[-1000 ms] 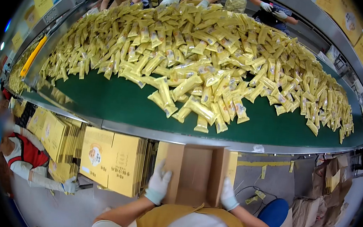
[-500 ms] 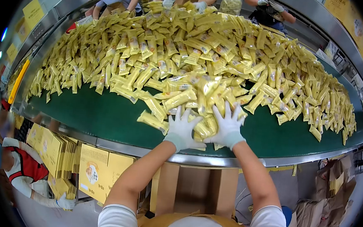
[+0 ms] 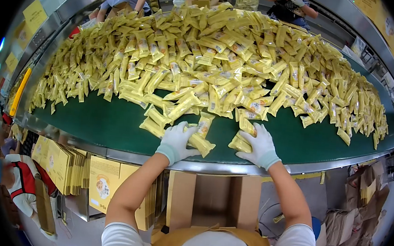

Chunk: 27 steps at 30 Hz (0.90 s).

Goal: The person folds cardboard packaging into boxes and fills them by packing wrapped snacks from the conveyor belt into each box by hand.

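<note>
A large heap of yellow wrapped snack packets (image 3: 207, 54) covers the green belt (image 3: 113, 123). Both my hands wear white gloves and rest near the belt's front edge, apart from each other. My left hand (image 3: 175, 142) is curled over a few packets (image 3: 201, 144), partly hiding them. Loose packets (image 3: 152, 126) lie just left of its fingers. My right hand (image 3: 261, 147) grips packets (image 3: 241, 144) from their right side, with fingers bent over them. Bare green belt shows between the two hands.
Below the belt's metal rim (image 3: 216, 167) stands an open cardboard box (image 3: 216, 201). Flattened yellow cartons (image 3: 104, 185) lean at left, near a person in a red vest (image 3: 26, 179). Brown paper bags (image 3: 343, 231) lie at right. Other people work across the belt.
My hands have moved apart, left hand leftward and right hand rightward. The packets bunched between them have spread, baring belt there. The person at left now holds a flat brown piece.
</note>
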{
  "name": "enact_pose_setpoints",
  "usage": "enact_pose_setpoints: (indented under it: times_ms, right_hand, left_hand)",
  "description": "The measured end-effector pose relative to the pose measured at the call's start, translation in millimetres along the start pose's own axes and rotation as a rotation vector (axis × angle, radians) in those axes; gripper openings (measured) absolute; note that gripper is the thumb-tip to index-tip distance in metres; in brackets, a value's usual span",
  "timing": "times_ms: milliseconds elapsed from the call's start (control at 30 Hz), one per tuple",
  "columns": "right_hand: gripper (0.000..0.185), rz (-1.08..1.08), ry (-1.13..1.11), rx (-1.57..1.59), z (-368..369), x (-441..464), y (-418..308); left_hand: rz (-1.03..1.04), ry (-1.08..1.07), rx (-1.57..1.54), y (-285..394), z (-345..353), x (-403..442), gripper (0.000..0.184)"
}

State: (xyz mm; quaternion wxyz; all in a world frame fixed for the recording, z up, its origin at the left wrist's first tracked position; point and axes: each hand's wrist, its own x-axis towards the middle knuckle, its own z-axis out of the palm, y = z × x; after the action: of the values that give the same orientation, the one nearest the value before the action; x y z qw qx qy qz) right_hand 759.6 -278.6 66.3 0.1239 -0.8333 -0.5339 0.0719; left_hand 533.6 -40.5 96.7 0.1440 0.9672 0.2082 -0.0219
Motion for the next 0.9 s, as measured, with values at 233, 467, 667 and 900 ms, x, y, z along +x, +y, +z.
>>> enact_pose_setpoints:
  times_ms: [233,467,667,900]
  right_hand:
    - [0.048,0.268,0.197,0.000,22.3,-31.3,19.5]
    - [0.034,0.362,0.287,0.182,-21.2,-51.3,17.8]
    - [0.042,0.219,-0.104,0.032,-7.1,-34.1,-16.3]
    - [0.045,-0.123,0.369,0.056,-17.7,-13.2,34.6]
  left_hand:
    - [0.128,0.180,0.228,-8.0,1.2,-3.8,0.055]
    - [-0.227,0.197,-0.170,30.5,-1.8,19.4,0.050]
    - [-0.402,-0.152,0.082,54.1,11.0,55.6,0.061]
    - [-0.328,-0.011,-0.226,24.2,-32.0,12.5,0.057]
